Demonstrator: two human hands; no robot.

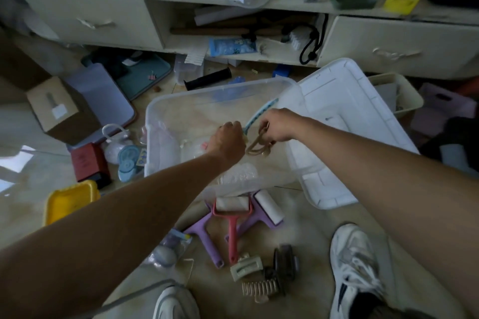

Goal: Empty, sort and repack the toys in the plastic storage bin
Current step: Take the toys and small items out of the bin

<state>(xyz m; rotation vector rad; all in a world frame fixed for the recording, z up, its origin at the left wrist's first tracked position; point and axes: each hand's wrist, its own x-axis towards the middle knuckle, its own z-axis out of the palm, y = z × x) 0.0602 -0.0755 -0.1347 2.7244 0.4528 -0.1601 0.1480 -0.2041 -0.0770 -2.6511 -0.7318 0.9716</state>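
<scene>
Both hands over clear bin (155, 122): left hand (228, 141) grips blue comb (261, 114), right hand (278, 124) pinches tan clip (256, 146). White lid (350, 116) right of bin. No writing readable.

The clear plastic storage bin (181, 109) sits open on the floor, nearly bare inside save for some pale, crumpled wrapping low at its left. Its white lid (347, 116) lies underside up against the bin's right side. Above the bin's middle hang a blue, patterned strip (261, 114) and a tan looped toy (259, 144), perhaps a pair of glasses; the blur hides its make. On the floor in front of the bin lie three small rollers: a pink-handled one (233, 225) between two purple ones (204, 235) (261, 215). Nearer still lie a cream hair claw (245, 268), a dark one (283, 264) and a ribbed beige one (259, 290).
</scene>
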